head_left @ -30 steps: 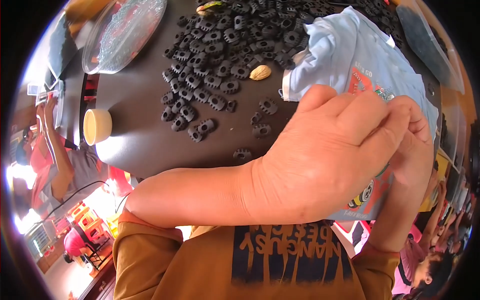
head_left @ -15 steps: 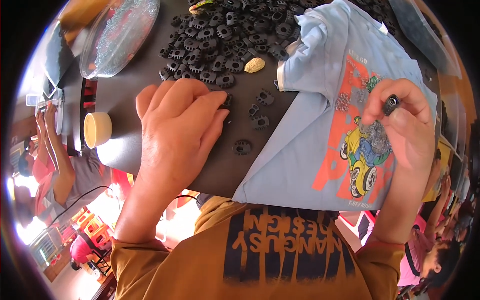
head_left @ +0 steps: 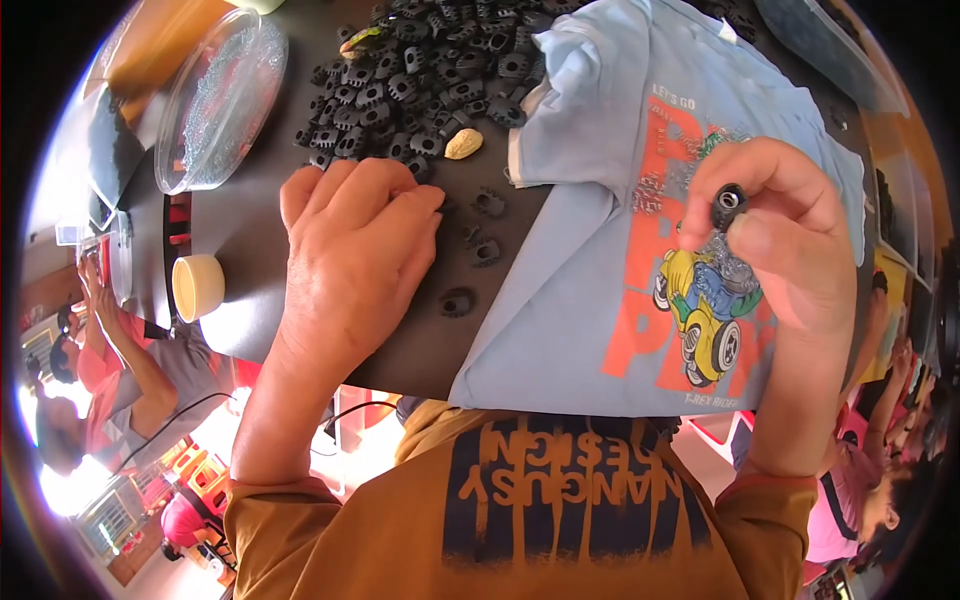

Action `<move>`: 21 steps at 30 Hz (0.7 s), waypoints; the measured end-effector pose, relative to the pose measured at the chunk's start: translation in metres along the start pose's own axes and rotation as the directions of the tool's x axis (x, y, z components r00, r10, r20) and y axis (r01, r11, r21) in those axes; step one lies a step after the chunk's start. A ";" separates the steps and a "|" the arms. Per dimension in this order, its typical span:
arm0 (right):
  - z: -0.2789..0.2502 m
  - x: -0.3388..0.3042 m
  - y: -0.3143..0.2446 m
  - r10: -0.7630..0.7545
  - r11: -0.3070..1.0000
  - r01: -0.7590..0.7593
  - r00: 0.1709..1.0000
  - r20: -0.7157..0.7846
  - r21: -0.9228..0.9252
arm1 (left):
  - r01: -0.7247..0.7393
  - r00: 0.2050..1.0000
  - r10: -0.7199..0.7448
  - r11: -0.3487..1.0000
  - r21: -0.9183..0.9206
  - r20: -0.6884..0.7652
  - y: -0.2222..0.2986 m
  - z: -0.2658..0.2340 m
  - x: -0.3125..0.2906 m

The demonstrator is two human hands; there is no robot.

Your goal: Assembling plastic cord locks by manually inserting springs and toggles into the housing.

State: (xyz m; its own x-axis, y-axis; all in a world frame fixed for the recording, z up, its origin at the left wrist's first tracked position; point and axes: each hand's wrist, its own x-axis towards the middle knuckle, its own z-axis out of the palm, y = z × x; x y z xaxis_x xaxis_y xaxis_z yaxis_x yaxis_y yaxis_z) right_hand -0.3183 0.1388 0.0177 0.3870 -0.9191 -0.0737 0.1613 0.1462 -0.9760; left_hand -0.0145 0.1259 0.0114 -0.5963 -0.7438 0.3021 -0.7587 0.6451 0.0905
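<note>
Dark tabletop (head_left: 260,230); right hand (head_left: 790,260) pinches a black cord stopper (head_left: 727,205) above the blue shirt (head_left: 590,270); left hand (head_left: 355,260) has dropped, fingers spread and holding nothing, onto loose stoppers (head_left: 420,90).

2 hands are seen: the left hand (head_left: 355,255) and the right hand (head_left: 785,245). 1 small black piece (head_left: 728,207) is pinched in the right one's grip. 1 light blue t-shirt (head_left: 590,290) is counted on the tabletop (head_left: 240,215), plus 1 clear round lid (head_left: 215,100), 1 little cream cup (head_left: 198,286) and 1 peanut (head_left: 463,145). About 4 loose black pieces (head_left: 458,302) are spotted apart from 1 big pile (head_left: 420,75), too many to be counted.
</note>
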 end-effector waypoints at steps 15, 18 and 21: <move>0.010 -0.005 -0.003 -0.019 0.994 0.018 1.000 0.005 0.110 | -0.020 0.995 0.071 0.827 -0.561 0.070 0.051 -0.017 0.068; 0.011 -0.003 -0.001 -0.096 0.992 0.096 0.995 0.000 0.080 | -0.051 0.997 0.075 0.811 -0.583 0.017 0.054 -0.010 0.074; 0.012 -0.002 -0.001 -0.130 0.990 0.132 0.991 -0.039 0.046 | -0.025 0.999 0.036 0.745 -0.666 0.003 0.056 -0.006 0.075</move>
State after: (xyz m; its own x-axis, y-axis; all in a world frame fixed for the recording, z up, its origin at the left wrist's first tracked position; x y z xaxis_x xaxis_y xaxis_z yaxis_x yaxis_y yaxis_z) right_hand -0.3088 0.1452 0.0210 0.3272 -0.9439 0.0458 0.2524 0.0405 -0.9668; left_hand -0.1002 0.1074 0.0447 -0.6237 -0.7207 0.3026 -0.3761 0.6161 0.6921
